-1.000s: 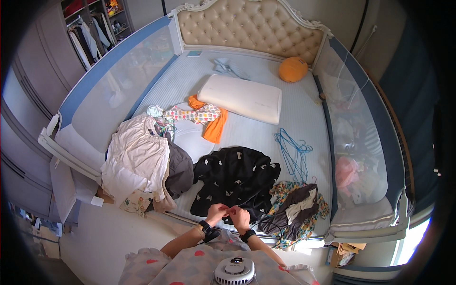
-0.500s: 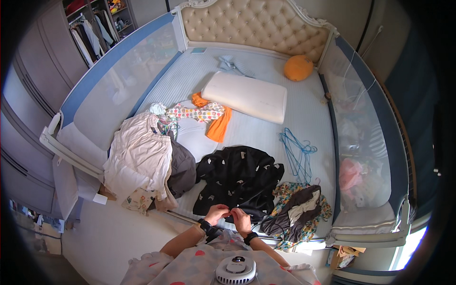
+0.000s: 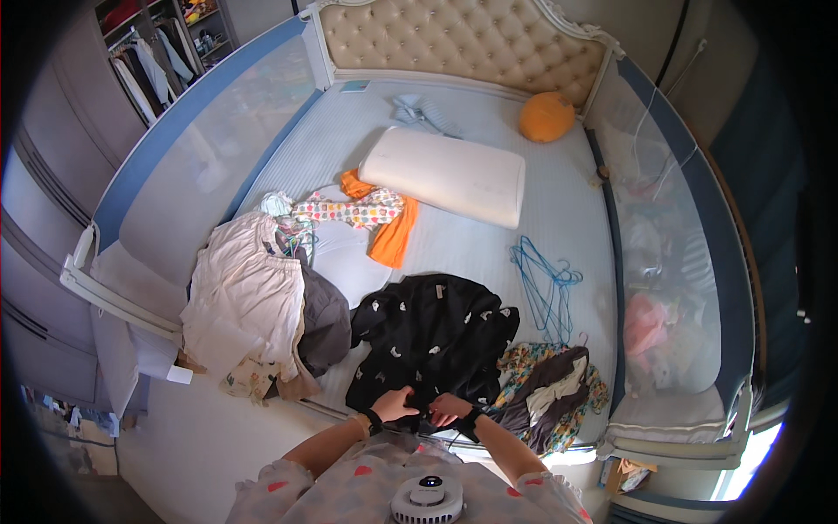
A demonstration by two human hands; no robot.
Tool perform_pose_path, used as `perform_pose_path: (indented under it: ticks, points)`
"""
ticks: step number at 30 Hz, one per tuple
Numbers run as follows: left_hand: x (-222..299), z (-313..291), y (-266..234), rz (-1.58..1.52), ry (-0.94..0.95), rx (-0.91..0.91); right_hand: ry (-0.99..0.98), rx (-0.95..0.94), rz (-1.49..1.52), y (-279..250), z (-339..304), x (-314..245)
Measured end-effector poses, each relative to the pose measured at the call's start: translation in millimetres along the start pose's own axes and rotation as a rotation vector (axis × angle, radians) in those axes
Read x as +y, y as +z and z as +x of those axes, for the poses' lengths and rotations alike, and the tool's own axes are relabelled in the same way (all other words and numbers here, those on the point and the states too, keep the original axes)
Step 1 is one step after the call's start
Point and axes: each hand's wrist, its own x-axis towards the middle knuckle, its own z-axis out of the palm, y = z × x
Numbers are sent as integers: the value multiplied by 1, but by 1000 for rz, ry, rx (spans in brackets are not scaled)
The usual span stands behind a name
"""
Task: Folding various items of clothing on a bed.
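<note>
A black shirt (image 3: pixel 436 327) with small white figures lies spread at the near edge of the bed, its neck label toward the headboard. Both my hands are at its near hem. My left hand (image 3: pixel 393 404) comes in from the left, fingers closed on the cloth. Close beside it, my right hand (image 3: pixel 450 408) is bent over the hem with curled fingers on the fabric; its fingertips are partly hidden. Dark bands circle both wrists. Right of the shirt lies a heap of patterned and dark brown clothes (image 3: pixel 550 397).
Pale shorts (image 3: pixel 244 284) and a grey garment (image 3: pixel 325 323) lie at the left. Blue hangers (image 3: pixel 546 284) rest on the right. Farther back are a white pillow (image 3: pixel 445 175), orange clothing (image 3: pixel 394 234) and an orange cushion (image 3: pixel 547 117). Mesh rails (image 3: pixel 205 131) flank the bed.
My hands have moved slightly apart from their pinch together at the hem, the right one turning over and lower. The view has shifted a little.
</note>
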Motion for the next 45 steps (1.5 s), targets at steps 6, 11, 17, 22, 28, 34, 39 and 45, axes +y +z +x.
perform_pose_path:
  ticks: [6, 11, 17, 22, 28, 34, 39, 45]
  points:
    - [-65, 47, -20, -2, -67, 72, -232, 868, -609, -140, 57, -15]
    - [-81, 86, -34, -51, -122, 185, -121, 993, -600, -222, 86, -59]
    - [-81, 94, -31, -229, -138, 224, 112, 1048, -518, -236, 139, -44]
    - [-85, 99, -32, -313, -81, 215, -149, 1163, -519, -237, 122, -21]
    - [-58, 127, -71, -174, -19, 543, -635, 381, -161, -188, -53, -122]
    - [-10, 139, -97, -186, 312, 315, -1022, 88, -421, -98, -214, -169]
    - [54, 105, -107, -328, 531, -218, -1172, -34, -524, -53, -283, -174]
    - [89, 15, -107, -341, 509, -708, -970, 318, -439, -11, -340, -171]
